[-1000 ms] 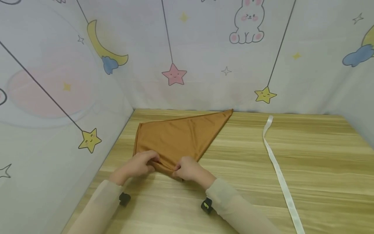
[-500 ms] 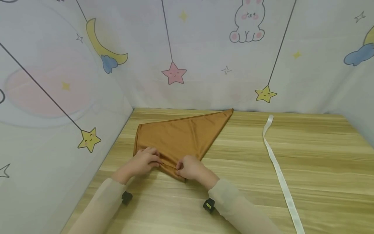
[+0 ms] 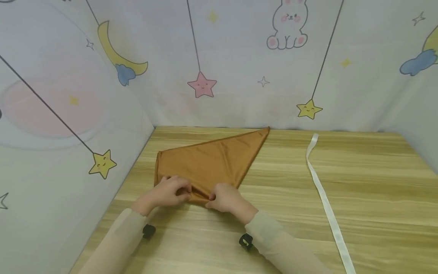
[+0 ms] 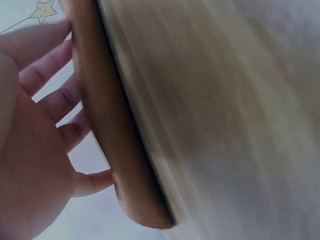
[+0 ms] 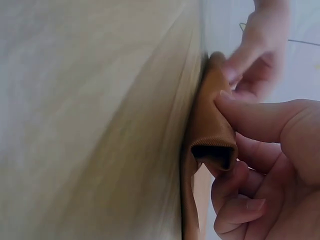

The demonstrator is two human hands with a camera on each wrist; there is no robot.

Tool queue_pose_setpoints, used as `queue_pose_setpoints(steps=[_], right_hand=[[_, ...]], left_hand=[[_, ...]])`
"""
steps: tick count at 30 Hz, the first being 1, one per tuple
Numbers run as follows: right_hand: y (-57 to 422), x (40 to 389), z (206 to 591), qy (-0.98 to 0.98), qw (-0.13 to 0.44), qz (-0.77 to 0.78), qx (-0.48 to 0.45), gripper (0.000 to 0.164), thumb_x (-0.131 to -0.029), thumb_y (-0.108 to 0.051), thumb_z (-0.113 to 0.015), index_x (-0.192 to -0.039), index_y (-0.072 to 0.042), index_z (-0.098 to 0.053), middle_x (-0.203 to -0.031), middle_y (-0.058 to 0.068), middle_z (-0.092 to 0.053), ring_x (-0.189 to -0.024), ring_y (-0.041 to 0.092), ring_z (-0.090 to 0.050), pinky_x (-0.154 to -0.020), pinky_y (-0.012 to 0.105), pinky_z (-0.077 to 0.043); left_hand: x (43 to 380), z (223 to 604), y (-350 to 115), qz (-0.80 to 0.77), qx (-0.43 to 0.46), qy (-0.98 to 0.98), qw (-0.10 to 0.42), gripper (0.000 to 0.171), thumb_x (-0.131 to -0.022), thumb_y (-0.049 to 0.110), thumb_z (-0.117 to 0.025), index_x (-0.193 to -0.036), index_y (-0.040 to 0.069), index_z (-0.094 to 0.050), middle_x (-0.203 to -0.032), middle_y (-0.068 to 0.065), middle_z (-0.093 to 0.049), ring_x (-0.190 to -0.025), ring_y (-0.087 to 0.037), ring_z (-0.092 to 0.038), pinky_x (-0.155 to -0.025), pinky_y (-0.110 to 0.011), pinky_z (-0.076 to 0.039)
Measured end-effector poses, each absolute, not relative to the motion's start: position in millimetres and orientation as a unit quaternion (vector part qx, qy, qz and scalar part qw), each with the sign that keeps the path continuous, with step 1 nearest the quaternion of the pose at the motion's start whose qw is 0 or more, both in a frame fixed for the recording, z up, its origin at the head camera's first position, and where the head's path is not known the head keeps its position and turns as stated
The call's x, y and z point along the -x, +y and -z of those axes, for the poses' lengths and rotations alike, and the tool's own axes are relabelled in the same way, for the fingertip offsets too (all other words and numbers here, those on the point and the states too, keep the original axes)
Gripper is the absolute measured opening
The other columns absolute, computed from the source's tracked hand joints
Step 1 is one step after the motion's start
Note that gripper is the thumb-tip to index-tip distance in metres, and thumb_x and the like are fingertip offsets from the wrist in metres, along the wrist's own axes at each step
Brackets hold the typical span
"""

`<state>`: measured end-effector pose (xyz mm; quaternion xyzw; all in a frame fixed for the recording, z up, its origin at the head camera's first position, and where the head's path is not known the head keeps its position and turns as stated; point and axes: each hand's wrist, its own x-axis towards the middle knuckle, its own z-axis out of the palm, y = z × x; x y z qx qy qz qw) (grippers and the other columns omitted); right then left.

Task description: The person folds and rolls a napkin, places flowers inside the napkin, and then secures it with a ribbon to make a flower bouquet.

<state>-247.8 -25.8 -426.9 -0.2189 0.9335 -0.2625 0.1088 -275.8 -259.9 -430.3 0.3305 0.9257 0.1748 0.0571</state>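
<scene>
A brown satin cloth [image 3: 202, 160] lies folded at the left of the table, its far right corner drawn out to a point. Its near edge is turned up into a roll, seen as a tube with a dark hollow end [image 5: 215, 152] in the right wrist view. My left hand [image 3: 169, 191] holds the left part of this roll, fingers along its far side [image 4: 95, 100] in the left wrist view. Close beside it my right hand [image 3: 226, 198] pinches the roll's right end between thumb and fingers. Some fingertips are hidden behind the cloth.
A long white ribbon [image 3: 325, 201] runs down the right side of the wood-grain table [image 3: 383, 198], with a slight twist near its far end. A printed curtain [image 3: 239, 102] stands along the back and the sides.
The cloth's far left corner has slid toward me. Its near edge is rolled up a little more, and my hands have shifted slightly to the right with it.
</scene>
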Motion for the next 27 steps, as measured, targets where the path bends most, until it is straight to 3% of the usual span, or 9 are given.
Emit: queue_pose_setpoints(steps=[3,6,10,14,17,21,27], right_hand=[[-20.7,248.5,427.8,0.933,0.117,0.270,0.208,0.017,-0.079,-0.028,-0.079,-0.080,-0.011,-0.076,-0.086,-0.001,-0.071,-0.074,0.013,-0.062,-0.063,0.026,-0.049],[-17.0,247.5,428.0,0.930,0.123,0.281,0.204,0.017,-0.077,-0.027,-0.080,-0.078,-0.010,-0.076,-0.086,0.000,-0.072,-0.076,0.015,-0.063,-0.064,0.027,-0.050],[-15.3,245.0,427.5,0.926,0.129,0.295,0.198,0.016,-0.077,-0.025,-0.080,-0.072,-0.011,-0.075,-0.078,-0.002,-0.070,-0.066,0.010,-0.057,-0.058,0.024,-0.047],[-13.9,242.0,426.6,0.921,0.138,0.306,0.198,0.027,-0.079,-0.024,-0.079,-0.059,-0.010,-0.067,-0.055,-0.008,-0.054,-0.051,0.007,-0.042,-0.047,0.020,-0.035],[-10.9,239.6,425.7,0.919,0.141,0.307,0.202,0.026,-0.081,-0.024,-0.077,-0.064,-0.008,-0.067,-0.060,-0.006,-0.056,-0.055,0.008,-0.045,-0.050,0.022,-0.037],[-6.9,235.3,424.9,0.924,0.120,0.296,0.210,0.018,-0.081,-0.026,-0.077,-0.081,-0.011,-0.068,-0.083,0.001,-0.066,-0.072,0.014,-0.055,-0.065,0.029,-0.046],[-2.3,224.2,422.6,0.934,0.080,0.256,0.235,0.027,-0.072,-0.030,-0.083,-0.071,-0.016,-0.060,-0.068,-0.006,-0.056,-0.063,0.011,-0.049,-0.055,0.027,-0.040]], left_hand=[[273.4,429.0,-258.9,-0.165,-0.342,0.923,0.061,0.017,-0.079,0.026,-0.077,-0.093,0.024,-0.067,-0.099,0.012,-0.063,-0.100,-0.019,-0.055,-0.094,-0.065,-0.027],[271.3,427.0,-258.2,-0.152,-0.354,0.921,0.064,0.020,-0.076,0.020,-0.079,-0.093,0.024,-0.069,-0.098,0.012,-0.059,-0.101,-0.019,-0.054,-0.090,-0.061,-0.031],[270.8,425.5,-257.5,-0.145,-0.371,0.915,0.059,0.016,-0.081,0.013,-0.075,-0.093,0.023,-0.073,-0.094,0.012,-0.059,-0.097,-0.016,-0.053,-0.083,-0.053,-0.035],[270.9,423.6,-254.7,-0.141,-0.379,0.912,0.061,0.013,-0.085,0.012,-0.070,-0.095,0.020,-0.074,-0.097,0.010,-0.063,-0.097,-0.016,-0.055,-0.083,-0.052,-0.036],[270.0,422.3,-251.8,-0.139,-0.381,0.911,0.070,0.012,-0.087,0.012,-0.068,-0.096,0.018,-0.073,-0.099,0.008,-0.065,-0.098,-0.018,-0.056,-0.084,-0.052,-0.036],[268.1,421.4,-247.9,-0.141,-0.382,0.910,0.075,0.011,-0.088,0.011,-0.067,-0.096,0.016,-0.073,-0.099,0.005,-0.066,-0.099,-0.019,-0.057,-0.083,-0.052,-0.035],[265.7,420.9,-240.2,-0.131,-0.393,0.907,0.076,0.010,-0.089,0.012,-0.066,-0.096,0.013,-0.073,-0.099,0.004,-0.068,-0.098,-0.018,-0.058,-0.080,-0.047,-0.035]])
